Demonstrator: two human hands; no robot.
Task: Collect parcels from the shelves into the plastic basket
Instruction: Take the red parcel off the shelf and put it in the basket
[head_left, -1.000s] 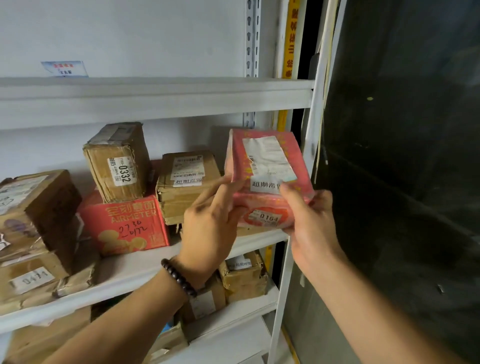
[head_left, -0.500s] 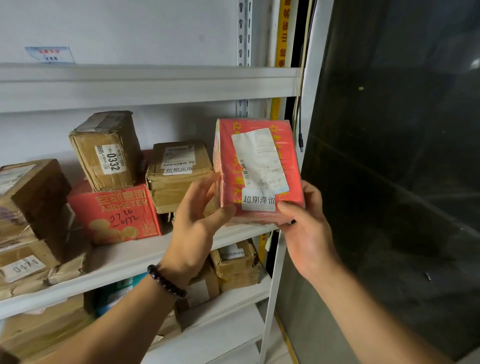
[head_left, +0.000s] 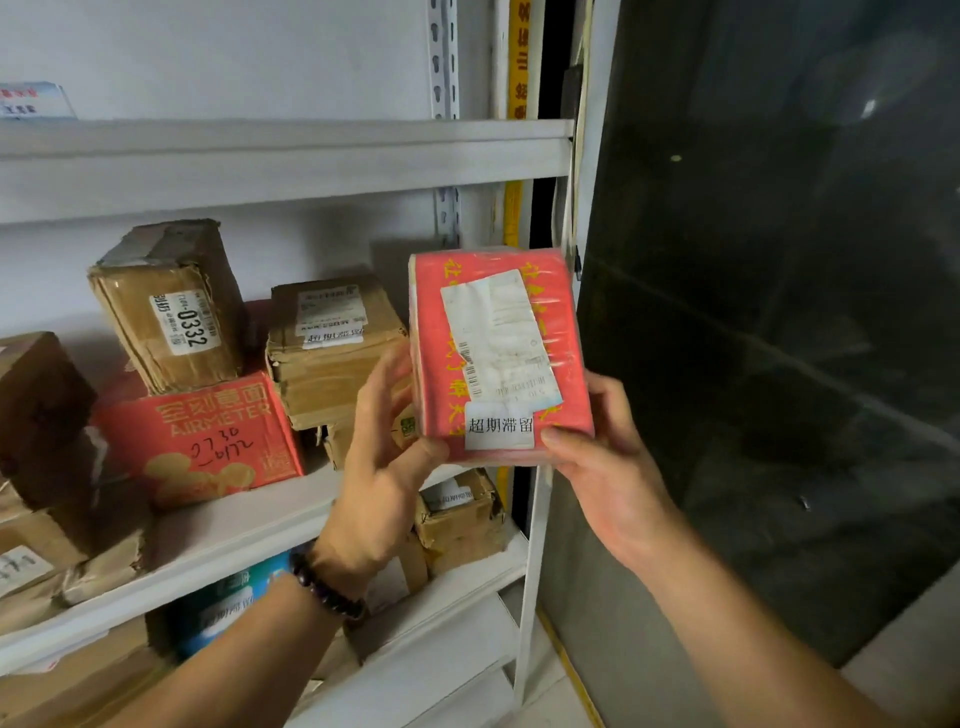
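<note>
A red plastic-wrapped parcel (head_left: 498, 353) with a white shipping label is held upright in front of the right end of the middle shelf (head_left: 228, 540). My left hand (head_left: 384, 467) grips its lower left corner, thumb on the front. My right hand (head_left: 608, 462) holds its lower right corner, thumb on the front beside a small white sticker. The plastic basket is not in view.
On the middle shelf stand a taped brown box marked 0332 (head_left: 171, 306), a red AIRMETER box (head_left: 202, 436), a brown box with labels (head_left: 332, 348) and more brown parcels at the far left (head_left: 41, 415). A small brown box (head_left: 462, 519) sits on the shelf below. A dark glass panel (head_left: 779, 312) lies to the right.
The red parcel has been tipped up from leaning on the shelf to upright and lifted clear of it, with both hands still on its lower corners.
</note>
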